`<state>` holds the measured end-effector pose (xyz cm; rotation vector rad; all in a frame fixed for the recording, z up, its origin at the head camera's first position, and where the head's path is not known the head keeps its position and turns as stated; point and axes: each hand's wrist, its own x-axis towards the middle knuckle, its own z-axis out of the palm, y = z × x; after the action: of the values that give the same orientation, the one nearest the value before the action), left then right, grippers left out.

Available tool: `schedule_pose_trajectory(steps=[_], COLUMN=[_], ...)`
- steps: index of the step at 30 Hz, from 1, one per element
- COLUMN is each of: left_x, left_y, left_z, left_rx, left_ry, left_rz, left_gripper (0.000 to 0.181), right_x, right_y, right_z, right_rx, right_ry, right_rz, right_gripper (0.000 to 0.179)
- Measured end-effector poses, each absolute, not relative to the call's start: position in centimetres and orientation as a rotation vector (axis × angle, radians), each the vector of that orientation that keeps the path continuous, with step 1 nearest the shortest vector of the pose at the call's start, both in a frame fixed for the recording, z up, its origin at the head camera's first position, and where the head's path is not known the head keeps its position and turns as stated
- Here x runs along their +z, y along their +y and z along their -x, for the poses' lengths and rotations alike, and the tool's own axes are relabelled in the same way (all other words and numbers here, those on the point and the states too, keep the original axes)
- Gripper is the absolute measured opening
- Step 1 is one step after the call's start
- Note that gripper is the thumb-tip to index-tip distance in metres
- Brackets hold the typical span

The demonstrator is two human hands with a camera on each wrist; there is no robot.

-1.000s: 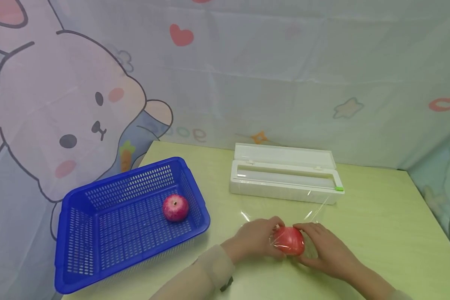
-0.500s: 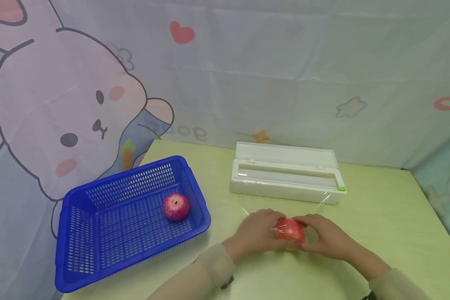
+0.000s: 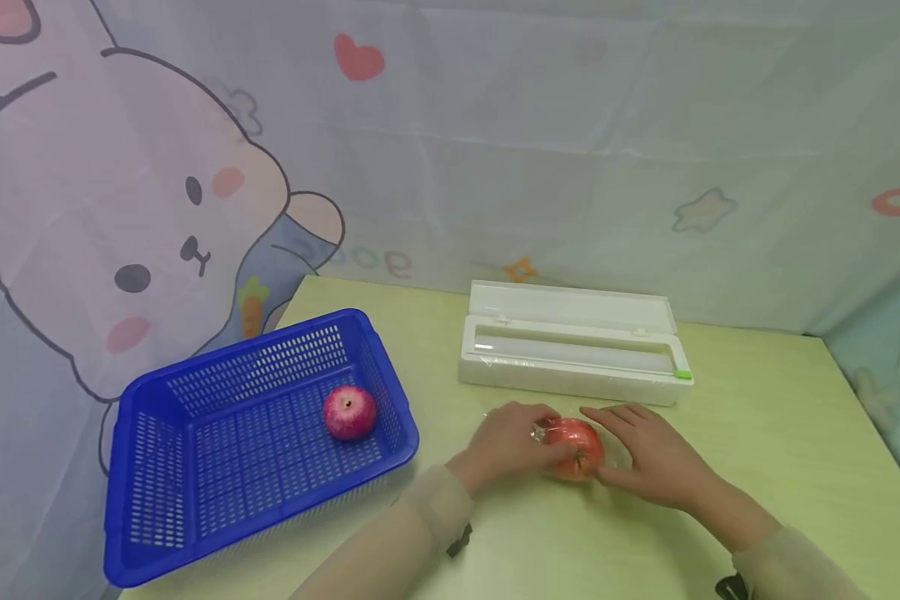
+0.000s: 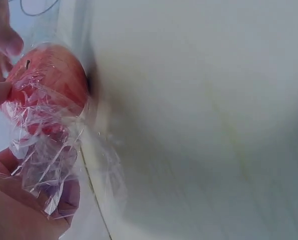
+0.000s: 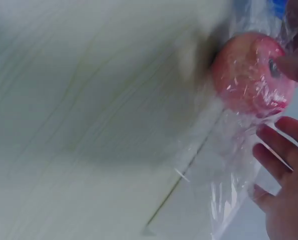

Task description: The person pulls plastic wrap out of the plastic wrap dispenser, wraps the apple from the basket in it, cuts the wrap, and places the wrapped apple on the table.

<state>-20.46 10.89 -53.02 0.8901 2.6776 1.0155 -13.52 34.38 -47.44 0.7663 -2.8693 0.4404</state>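
Observation:
A red apple (image 3: 573, 435) in clear plastic film sits on the table, a stem or blossom end turned toward me in the head view. My left hand (image 3: 506, 446) holds its left side, thumb across the front. In the left wrist view crumpled film (image 4: 48, 165) bunches beside the fingers of the left hand (image 4: 23, 210). My right hand (image 3: 656, 458) is at the apple's right side, fingers spread and thumb near its edge. The right wrist view shows the right hand's fingers (image 5: 279, 150) apart beside the wrapped apple (image 5: 249, 75), with loose film (image 5: 229, 185) hanging below it.
Behind the hands stands a white film dispenser (image 3: 570, 379), its lid raised and a green slider at its right end. To the left, a blue plastic basket (image 3: 247, 533) holds another red apple (image 3: 349, 412). A printed curtain (image 3: 532, 167) hangs behind the yellow-green table (image 3: 765, 433).
The wrapped apple has been turned, bringing its stem or blossom end into view, and both hands have moved slightly toward the dispenser. Film that stretched near the dispenser is now gathered about the apple.

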Motion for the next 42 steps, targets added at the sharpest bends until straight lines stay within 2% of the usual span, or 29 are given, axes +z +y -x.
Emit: schedule_pose_trajectory(steps=[5, 13, 20, 25, 30, 42], left_x=[-52.8, -51.5, -51.5, -51.7, -52.5, -52.6], left_y=[11.0, 11.0, 11.1, 10.7, 10.5, 10.5], left_z=[21.2, 21.9, 22.1, 21.8, 21.6, 21.8], left_rx=[0.999, 0.865, 0.663, 0.708, 0.648, 0.61], left_ry=[2.712, 2.775, 2.976, 3.144, 3.185, 3.133], left_rz=[-0.843, -0.887, -0.993, -1.253, -1.461, -1.402], left_gripper=[0.043, 0.05, 0.049, 0.038, 0.041, 0.057], right_x=[-47.8, -49.4, -49.9, -49.9, -49.7, -48.7], right_y=[33.9, 33.6, 33.4, 33.8, 34.3, 33.8], right_z=[13.2, 13.7, 14.9, 15.8, 16.6, 17.3], right_rx=[0.296, 0.269, 0.309, 0.359, 0.406, 0.57], right_ry=[-2.668, -2.57, -2.57, -2.597, -2.632, -2.772], right_rz=[-0.856, -0.87, -0.826, -0.837, -0.822, -0.677], right_gripper=[0.079, 0.094, 0.085, 0.081, 0.077, 0.078])
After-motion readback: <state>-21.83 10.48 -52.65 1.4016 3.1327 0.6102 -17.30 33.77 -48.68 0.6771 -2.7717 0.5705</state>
